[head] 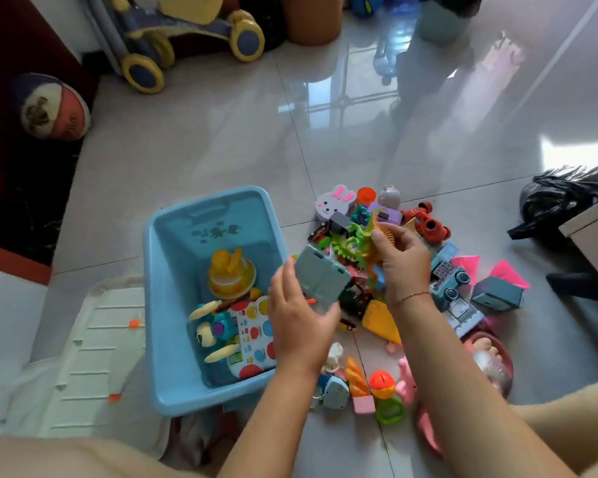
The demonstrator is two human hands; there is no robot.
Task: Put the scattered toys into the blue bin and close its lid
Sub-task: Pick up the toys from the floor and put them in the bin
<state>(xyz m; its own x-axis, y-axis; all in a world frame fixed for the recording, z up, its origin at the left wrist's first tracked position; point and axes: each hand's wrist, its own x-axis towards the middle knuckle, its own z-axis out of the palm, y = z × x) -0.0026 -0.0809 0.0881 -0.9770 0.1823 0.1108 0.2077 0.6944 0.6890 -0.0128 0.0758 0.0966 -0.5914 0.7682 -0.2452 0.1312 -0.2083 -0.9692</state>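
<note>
No words, brands or numbers can be read anywhere. The ball [54,106] by the wall carries dark lettering too blurred to make out. The dotted board [252,334] inside the blue bin [166,305] bears small print beside its coloured spots, also illegible. The bin's far wall shows only a printed cartoon motif.

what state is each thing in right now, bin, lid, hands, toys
bin: open, partly filled with toys
lid: off, flat on the floor left of the bin
left hand: holding a grey-green block at the bin's right rim
right hand: gripping an orange dinosaur above the pile
toy pile: still scattered on the floor right of the bin
</note>
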